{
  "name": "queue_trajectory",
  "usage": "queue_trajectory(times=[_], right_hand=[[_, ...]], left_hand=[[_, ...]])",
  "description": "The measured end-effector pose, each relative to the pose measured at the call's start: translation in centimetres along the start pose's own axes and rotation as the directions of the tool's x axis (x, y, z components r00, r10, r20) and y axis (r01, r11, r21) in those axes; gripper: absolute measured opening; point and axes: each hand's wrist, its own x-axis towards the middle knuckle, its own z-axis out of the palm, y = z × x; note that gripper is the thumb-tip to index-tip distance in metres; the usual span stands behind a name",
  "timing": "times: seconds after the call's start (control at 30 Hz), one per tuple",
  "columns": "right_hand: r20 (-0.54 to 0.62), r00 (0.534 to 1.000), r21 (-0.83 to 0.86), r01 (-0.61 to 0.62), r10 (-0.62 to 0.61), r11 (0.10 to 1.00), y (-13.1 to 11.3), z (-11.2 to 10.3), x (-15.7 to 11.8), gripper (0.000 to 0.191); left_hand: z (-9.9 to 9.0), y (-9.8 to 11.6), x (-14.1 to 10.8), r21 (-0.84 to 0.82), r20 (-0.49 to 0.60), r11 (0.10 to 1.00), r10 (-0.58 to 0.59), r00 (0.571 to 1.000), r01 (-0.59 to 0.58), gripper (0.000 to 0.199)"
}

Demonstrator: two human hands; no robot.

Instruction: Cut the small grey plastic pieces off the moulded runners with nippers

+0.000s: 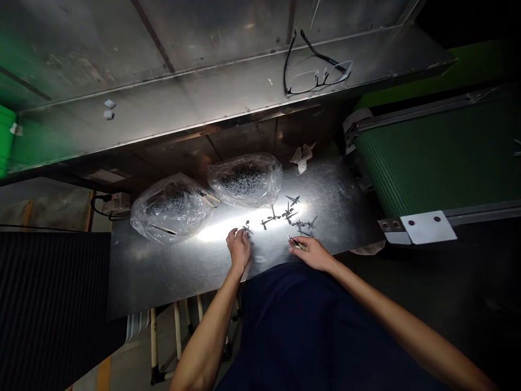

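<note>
Fingers of the left hand [239, 248]: pinched together at the tips on a small dark piece [246, 227], part of which sticks out beyond them; the rest is hidden by the hand. Fingers of the right hand [312, 251]: closed around a pair of cutters [300, 246], pale handles in the grip, metal tip pointing up and to the left. Hands well apart, both low over the near part of the metal counter [175, 277].

Loose dark pieces [273, 216], thin and branched, lie scattered on the counter between and beyond the hands; the nearest of them lie just beyond the right hand. Too small to make out exact shape.

Farther back, two clear plastic bags side by side. Right bag [274, 169]: holds a heap of small dark bits [244, 181]. Left bag [140, 217]: holds a smaller heap. A second pair of pliers [210, 199] with pale handles lies at the left bag's right side. Crumpled tissue [302, 157] behind the loose pieces.

On the shelf [195, 103] above: eyeglasses [321, 84] to the right, two small pale blocks [109, 103] to the left. Green conveyor belt [439, 152] at right.
</note>
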Motion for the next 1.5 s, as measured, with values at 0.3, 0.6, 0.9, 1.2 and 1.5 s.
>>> queue_trajectory(times=[0.3, 0.6, 0.9, 1.2, 1.5], right_hand=[[0.148, 0.971, -0.006, 0.191, -0.188, 0.982, -11.2, -3.8, -4.6, 0.033], [0.292, 0.885, -0.059, 0.395, -0.362, 0.917, -17.2, -6.4, -6.6, 0.025], [0.336, 0.875, 0.012, 0.366, -0.348, 0.931, -17.9, -7.5, -7.2, 0.030], [0.433, 0.855, 0.039, 0.298, -0.285, 0.954, -18.6, -8.3, -7.0, 0.025], [0.444, 0.851, 0.019, 0.305, -0.282, 0.952, -18.6, -8.4, -6.9, 0.023]], left_hand=[[-5.5, 10.1, -8.2, -0.487, 0.239, 0.859, -0.045, 0.970, 0.160, 0.039], [-7.7, 15.2, -12.9, -0.682, 0.436, 0.641, -0.029, 0.900, 0.351, 0.023], [-7.8, 16.1, -13.6, -0.729, 0.547, 0.496, 0.009, 0.837, 0.471, 0.018], [-7.7, 16.2, -13.8, -0.713, 0.512, 0.575, 0.036, 0.858, 0.401, 0.018], [-7.8, 15.9, -13.8, -0.642, 0.480, 0.708, 0.071, 0.875, 0.294, 0.020]])
